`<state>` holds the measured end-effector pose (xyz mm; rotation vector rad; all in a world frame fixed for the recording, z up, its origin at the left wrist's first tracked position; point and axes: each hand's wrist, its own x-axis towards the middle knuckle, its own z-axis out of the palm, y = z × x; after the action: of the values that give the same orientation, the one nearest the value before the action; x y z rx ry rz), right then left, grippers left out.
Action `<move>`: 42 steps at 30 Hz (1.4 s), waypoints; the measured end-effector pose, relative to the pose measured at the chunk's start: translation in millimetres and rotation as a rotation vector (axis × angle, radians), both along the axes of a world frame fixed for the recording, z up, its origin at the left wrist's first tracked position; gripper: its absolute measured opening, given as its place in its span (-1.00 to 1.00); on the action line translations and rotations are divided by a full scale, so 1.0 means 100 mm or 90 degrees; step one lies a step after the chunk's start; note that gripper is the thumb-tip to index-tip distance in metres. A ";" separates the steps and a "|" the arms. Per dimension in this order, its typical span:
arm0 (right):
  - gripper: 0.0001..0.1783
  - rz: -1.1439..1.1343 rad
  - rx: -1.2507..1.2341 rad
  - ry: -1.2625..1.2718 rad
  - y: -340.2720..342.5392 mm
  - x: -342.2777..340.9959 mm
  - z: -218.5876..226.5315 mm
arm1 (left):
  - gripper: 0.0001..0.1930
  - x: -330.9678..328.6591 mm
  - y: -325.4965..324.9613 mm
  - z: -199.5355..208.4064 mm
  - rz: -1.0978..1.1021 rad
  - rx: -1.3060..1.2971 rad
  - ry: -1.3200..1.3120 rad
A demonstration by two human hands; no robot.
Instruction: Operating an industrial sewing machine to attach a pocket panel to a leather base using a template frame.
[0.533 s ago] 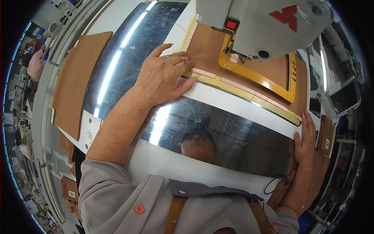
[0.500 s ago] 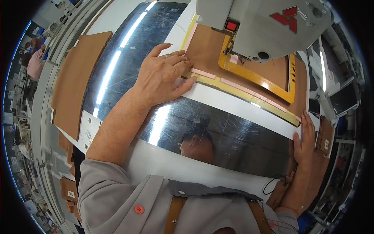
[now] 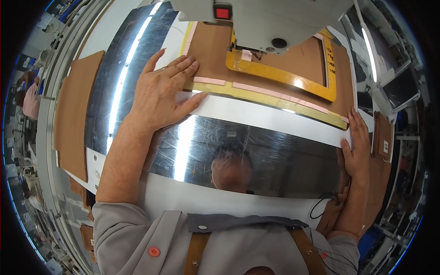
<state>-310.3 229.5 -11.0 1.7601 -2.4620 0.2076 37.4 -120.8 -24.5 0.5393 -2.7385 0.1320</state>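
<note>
A brown leather-like sheet (image 3: 211, 57) lies under the grey sewing machine head (image 3: 302, 23), with a yellow rectangular frame (image 3: 279, 78) resting on top of it. Pale yellow strips (image 3: 270, 95) with pink tape edge the sheet. My left hand (image 3: 160, 94) is spread flat, its fingertips on the sheet's near left corner and its thumb by the strip. At the near right corner, my right hand (image 3: 356, 144) rests with fingers stretched out, touching the edge there. Neither hand is wrapped round anything. The machine head hides part of the frame and sheet.
Shiny metal plates (image 3: 256, 158) lie in front of and to the left of the sheet. A stack of brown pieces (image 3: 78, 110) sits at the left. On the right are a lit lamp tube (image 3: 369, 55), a dark screen (image 3: 401, 89) and more brown pieces (image 3: 382, 137).
The view has shifted, so the sheet, frame, machine and both hands appear farther left and higher. Both hands keep their places at the sheet's near corners.
</note>
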 end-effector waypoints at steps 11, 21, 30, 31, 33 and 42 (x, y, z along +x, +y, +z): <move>-0.23 0.012 -0.083 -0.020 0.13 -0.07 -0.10 | -0.47 -0.04 0.06 0.10 -0.023 0.015 0.015; -0.72 -0.240 -0.393 -0.134 0.22 -0.32 0.05 | -0.61 0.04 -0.05 0.05 -0.060 -0.052 0.003; -0.71 -0.477 -0.028 0.106 1.12 -1.09 0.37 | -0.71 0.01 -0.03 -0.01 -0.042 -0.024 0.027; -0.71 -0.480 -0.031 0.105 1.15 -1.11 0.35 | -0.71 0.00 -0.02 0.00 -0.044 -0.027 0.028; -0.71 -0.534 0.090 -0.006 1.09 -1.06 0.38 | -0.72 0.01 -0.02 0.00 -0.027 -0.014 0.020; -0.81 -0.388 -0.008 0.004 1.45 -1.26 0.19 | -0.74 -0.05 0.00 -0.01 -0.041 -0.024 0.043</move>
<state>-435.9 374.7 8.3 0.9261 -2.8336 0.1559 32.5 -120.9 -25.6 0.4357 -2.6778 0.1470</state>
